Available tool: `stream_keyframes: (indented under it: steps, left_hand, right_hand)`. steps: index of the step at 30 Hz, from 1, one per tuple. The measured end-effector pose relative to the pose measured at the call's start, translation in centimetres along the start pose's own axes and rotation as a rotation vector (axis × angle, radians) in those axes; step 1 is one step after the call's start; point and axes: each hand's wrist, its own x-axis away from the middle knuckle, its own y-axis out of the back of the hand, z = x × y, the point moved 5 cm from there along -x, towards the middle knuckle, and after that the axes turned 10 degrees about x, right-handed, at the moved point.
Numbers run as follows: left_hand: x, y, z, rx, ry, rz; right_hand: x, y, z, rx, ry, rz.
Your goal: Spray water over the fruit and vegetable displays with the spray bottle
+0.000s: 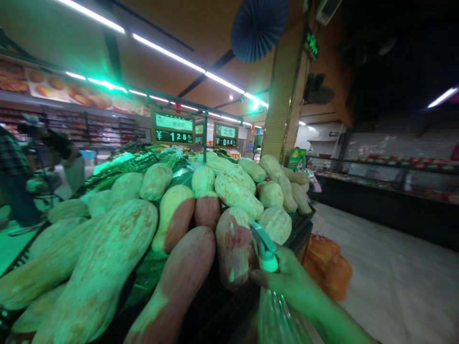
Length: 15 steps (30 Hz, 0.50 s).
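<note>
Right hand (292, 282) gripping spray bottle (267, 260) by neck — nozzle just beside nearest squash (234, 246).

The squashes (150, 224) lie heaped on the stand (303, 229), which fills the left and middle of the view. At the stand's near right corner a hand (290, 282) holds a spray bottle (267, 253), its head just beside one squash (234, 243) at the heap's front. Below that corner, right of the stand, a netted sack (328, 267) sits on the floor (387, 277). Behind the heap two price signs (174, 128) rise above the stand. A pillar (285, 100) stands behind the stand's far right end. Well to the right of the stand, across the floor, runs a counter (390, 191). Left of the stand stand two people (21, 172), with shelves (89, 129) behind them.
</note>
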Motion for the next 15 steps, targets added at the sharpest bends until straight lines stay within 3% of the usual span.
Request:
stream_keyframes:
  steps: [2,4,8,9,10,11,13,15]
  left_hand:
    - [0.3,0.9,1.9,0.063,0.058,0.024]
    - [-0.7,1.5,3.5,0.125,0.200,0.064]
    - [-7.5,1.8,4.2,0.146,0.376,0.146]
    - [-9.5,1.6,4.3,0.145,0.449,0.175]
    - [-10.8,0.9,4.7,0.160,0.649,0.255]
    - [-11.9,0.3,4.7,0.157,0.716,0.294]
    - [-12.6,-1.2,4.4,0.152,0.764,0.349]
    - [-11.2,-3.1,4.1,0.158,0.788,0.416]
  right_hand:
    - [0.3,0.3,-0.4,-0.030,-0.007,-0.010]
    - [0.7,0.8,-1.0,-0.062,-0.017,-0.026]
    - [2.1,2.4,-2.4,-0.071,-0.028,-0.135]
    - [2.6,2.9,-2.7,-0.072,-0.025,-0.168]
    - [3.1,3.4,-2.9,-0.071,-0.017,-0.200]
    - [3.6,4.0,-3.1,-0.069,-0.003,-0.227]
    - [4.7,5.0,-3.3,-0.051,0.021,-0.269]
    - [6.1,6.3,-3.5,-0.040,0.017,-0.322]
